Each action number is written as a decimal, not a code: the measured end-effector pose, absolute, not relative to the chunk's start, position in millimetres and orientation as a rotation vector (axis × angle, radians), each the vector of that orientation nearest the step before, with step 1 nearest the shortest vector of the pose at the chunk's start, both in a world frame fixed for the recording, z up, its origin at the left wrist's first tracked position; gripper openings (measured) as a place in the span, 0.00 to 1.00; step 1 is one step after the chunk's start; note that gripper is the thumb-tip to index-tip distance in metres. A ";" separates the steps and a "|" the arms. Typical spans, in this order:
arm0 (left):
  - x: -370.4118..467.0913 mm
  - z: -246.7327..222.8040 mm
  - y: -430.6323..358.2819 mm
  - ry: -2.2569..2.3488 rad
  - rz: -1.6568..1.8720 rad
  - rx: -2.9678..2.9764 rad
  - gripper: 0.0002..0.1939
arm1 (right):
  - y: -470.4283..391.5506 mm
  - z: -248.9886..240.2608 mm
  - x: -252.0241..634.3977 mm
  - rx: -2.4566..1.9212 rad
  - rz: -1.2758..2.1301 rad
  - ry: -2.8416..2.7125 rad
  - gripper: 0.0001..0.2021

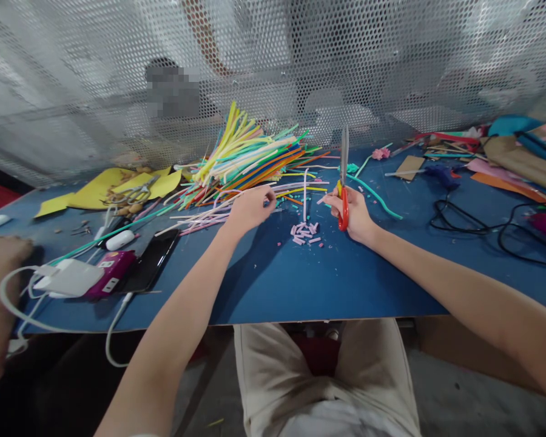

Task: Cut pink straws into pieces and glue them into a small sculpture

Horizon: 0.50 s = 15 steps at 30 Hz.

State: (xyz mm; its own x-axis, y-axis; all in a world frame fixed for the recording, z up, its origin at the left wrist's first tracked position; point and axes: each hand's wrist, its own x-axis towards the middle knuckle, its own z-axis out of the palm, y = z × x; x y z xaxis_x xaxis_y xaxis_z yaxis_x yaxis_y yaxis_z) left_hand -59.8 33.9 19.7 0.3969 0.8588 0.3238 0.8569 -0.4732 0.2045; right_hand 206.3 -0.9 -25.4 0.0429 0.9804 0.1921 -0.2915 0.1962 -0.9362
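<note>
My right hand (357, 212) grips a pair of scissors (344, 158) with red and yellow handles, the blades pointing up. A small pale pink piece (321, 201) shows at its fingertips. My left hand (253, 210) is closed with curled fingers beside the loose pipe cleaners; what it pinches, if anything, I cannot make out. Between and below the hands lies a little heap of short cut lilac pieces (304, 232). One longer lilac pipe cleaner (305, 194) lies just above that heap. Behind my left hand is a large bundle of multicoloured pipe cleaners (250, 155).
Left on the blue table (273, 291) are a black phone (152, 261), a white charger (70, 276) with cables, yellow paper (97, 188) and other scissors (136, 193). Another person's arm (2, 297) rests at far left. A black cable (464, 224) lies right. A perforated metal panel (264, 67) stands behind.
</note>
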 end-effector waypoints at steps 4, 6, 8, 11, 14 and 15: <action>-53.6 24.5 27.4 1.831 1.010 2.412 0.19 | 0.5 -27.7 206.0 -0.855 1.176 -1.065 0.21; -46.2 24.7 22.1 1.832 0.992 2.385 0.15 | 1.4 -29.2 205.7 -0.852 1.180 -1.061 0.21; -34.7 21.6 15.9 1.764 0.938 2.422 0.18 | 1.8 -30.0 205.4 -0.843 1.185 -1.059 0.20; -13.0 11.6 7.1 1.666 0.791 2.404 0.19 | 0.8 -28.8 204.8 -0.833 1.186 -1.064 0.20; 3.8 0.7 3.3 1.712 0.693 2.342 0.21 | -1.1 -26.2 204.1 -0.845 1.183 -1.067 0.20; 6.6 -2.3 3.7 1.715 0.684 2.336 0.22 | -1.6 -25.5 203.8 -0.848 1.181 -1.068 0.20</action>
State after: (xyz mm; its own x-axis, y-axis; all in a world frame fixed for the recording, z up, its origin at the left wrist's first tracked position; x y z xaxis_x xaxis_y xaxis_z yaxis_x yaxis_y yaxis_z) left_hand 6.6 3.7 -2.3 0.2363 0.9351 0.2641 0.8603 -0.3277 0.3905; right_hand 203.8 -1.6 -25.5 0.0407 0.9796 0.1969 -0.2940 0.2000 -0.9346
